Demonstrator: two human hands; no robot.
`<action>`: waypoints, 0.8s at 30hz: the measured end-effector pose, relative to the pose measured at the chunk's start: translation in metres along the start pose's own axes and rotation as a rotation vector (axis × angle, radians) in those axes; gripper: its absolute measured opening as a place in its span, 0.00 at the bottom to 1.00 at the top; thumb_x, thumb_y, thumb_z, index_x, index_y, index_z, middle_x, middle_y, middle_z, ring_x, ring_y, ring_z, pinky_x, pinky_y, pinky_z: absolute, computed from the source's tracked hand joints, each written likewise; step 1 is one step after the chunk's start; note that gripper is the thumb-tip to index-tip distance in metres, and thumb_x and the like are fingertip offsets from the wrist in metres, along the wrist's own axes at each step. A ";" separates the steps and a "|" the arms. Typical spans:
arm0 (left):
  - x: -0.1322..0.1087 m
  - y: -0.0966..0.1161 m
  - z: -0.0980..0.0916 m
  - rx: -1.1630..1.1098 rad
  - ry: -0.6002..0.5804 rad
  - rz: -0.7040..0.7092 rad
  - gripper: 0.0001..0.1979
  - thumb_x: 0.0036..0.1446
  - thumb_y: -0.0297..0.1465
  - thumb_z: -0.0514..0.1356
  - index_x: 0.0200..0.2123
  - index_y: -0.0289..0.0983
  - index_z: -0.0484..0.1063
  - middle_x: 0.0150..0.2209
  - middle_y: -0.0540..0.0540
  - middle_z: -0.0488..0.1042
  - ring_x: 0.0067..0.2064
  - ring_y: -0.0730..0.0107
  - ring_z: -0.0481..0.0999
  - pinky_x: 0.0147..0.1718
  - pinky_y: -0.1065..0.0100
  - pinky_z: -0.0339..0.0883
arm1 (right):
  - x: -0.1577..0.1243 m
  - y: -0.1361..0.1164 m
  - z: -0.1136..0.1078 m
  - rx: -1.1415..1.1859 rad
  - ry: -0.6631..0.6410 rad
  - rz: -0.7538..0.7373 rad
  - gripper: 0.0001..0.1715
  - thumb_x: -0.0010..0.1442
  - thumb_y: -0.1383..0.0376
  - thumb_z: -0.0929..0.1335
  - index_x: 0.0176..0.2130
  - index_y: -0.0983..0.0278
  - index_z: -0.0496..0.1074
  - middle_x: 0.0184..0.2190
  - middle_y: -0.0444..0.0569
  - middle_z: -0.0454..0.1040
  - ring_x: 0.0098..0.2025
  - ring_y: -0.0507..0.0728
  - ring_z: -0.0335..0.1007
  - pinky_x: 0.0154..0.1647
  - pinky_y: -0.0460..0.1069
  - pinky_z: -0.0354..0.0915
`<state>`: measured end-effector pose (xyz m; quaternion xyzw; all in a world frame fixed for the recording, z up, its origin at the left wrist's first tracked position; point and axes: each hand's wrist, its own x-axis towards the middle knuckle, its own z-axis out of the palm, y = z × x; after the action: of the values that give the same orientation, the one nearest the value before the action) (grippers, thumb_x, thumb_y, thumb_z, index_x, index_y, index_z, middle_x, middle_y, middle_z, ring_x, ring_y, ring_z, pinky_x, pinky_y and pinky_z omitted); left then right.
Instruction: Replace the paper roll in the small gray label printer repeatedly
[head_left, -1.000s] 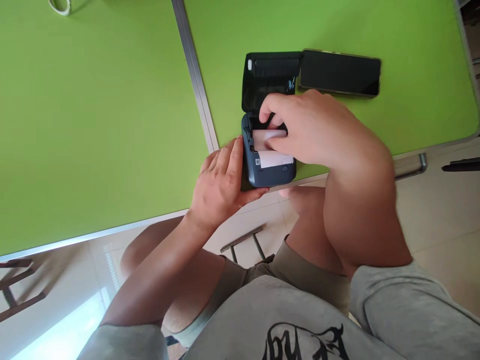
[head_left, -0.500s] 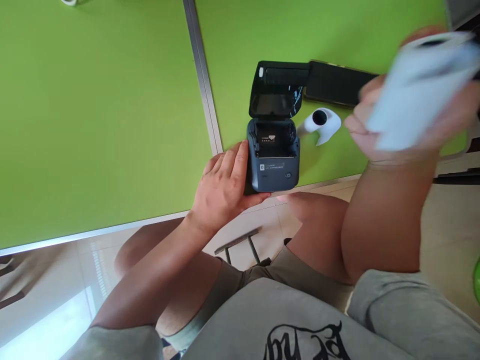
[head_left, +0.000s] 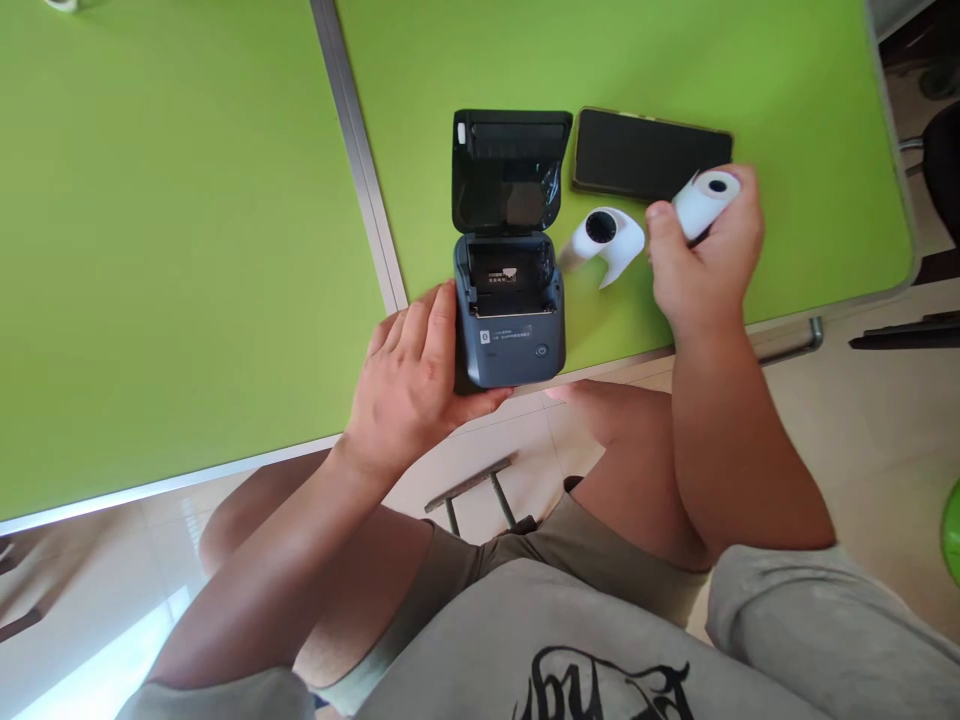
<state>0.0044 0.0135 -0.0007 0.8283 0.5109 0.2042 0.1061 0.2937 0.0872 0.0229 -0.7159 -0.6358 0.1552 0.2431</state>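
A dark blue-grey label printer (head_left: 510,350) sits near the table's front edge with its lid (head_left: 510,170) raised, and its inner bay looks bare of any roll. My left hand (head_left: 416,375) grips the printer's left side, fingers along the flank and thumb around the front. In my right hand (head_left: 712,260) is a small white paper roll (head_left: 705,207), its dark core hole facing up; fingers and thumb wrap around it. Between the printer and that hand, a second white paper roll (head_left: 577,245) stands on the table, its loose end curling out.
A black phone (head_left: 649,150) lies behind the rolls. The green table (head_left: 187,250) is split by a metal seam (head_left: 360,150) left of the printer. A white object (head_left: 62,4) is cut off at the top left; a dark chair (head_left: 943,165) stands beyond the right edge.
My right hand has come in from the far right with the white paper roll, close to the standing roll. My left hand stays on the printer. The view has shifted slightly.
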 end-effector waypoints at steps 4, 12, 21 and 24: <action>0.000 0.001 -0.001 -0.013 -0.014 -0.027 0.52 0.61 0.65 0.54 0.72 0.32 0.54 0.62 0.28 0.73 0.61 0.42 0.75 0.61 0.50 0.67 | -0.005 -0.013 -0.005 -0.106 0.140 -0.002 0.15 0.68 0.60 0.64 0.53 0.62 0.64 0.54 0.64 0.76 0.53 0.63 0.74 0.57 0.56 0.67; 0.001 0.001 -0.001 -0.001 -0.014 -0.033 0.53 0.59 0.67 0.55 0.71 0.29 0.56 0.60 0.26 0.73 0.60 0.41 0.76 0.59 0.49 0.68 | -0.014 -0.021 -0.008 -0.103 0.162 -0.016 0.22 0.67 0.61 0.65 0.58 0.66 0.64 0.60 0.66 0.73 0.60 0.61 0.72 0.62 0.53 0.67; 0.000 0.001 0.000 0.023 0.005 -0.014 0.56 0.58 0.69 0.53 0.71 0.30 0.55 0.60 0.26 0.74 0.58 0.42 0.77 0.57 0.50 0.69 | -0.029 -0.043 0.014 -0.016 0.099 -0.302 0.25 0.62 0.64 0.67 0.59 0.52 0.67 0.60 0.58 0.72 0.67 0.71 0.66 0.65 0.69 0.66; 0.000 0.001 0.000 0.038 0.012 -0.002 0.56 0.58 0.69 0.52 0.71 0.29 0.55 0.59 0.26 0.74 0.57 0.41 0.77 0.56 0.50 0.70 | -0.027 -0.043 0.021 -0.005 0.056 -0.272 0.27 0.64 0.64 0.68 0.61 0.53 0.66 0.63 0.59 0.69 0.68 0.70 0.65 0.64 0.68 0.68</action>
<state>0.0049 0.0135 0.0000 0.8284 0.5161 0.1994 0.0873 0.2433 0.0666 0.0266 -0.6279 -0.7203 0.0994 0.2776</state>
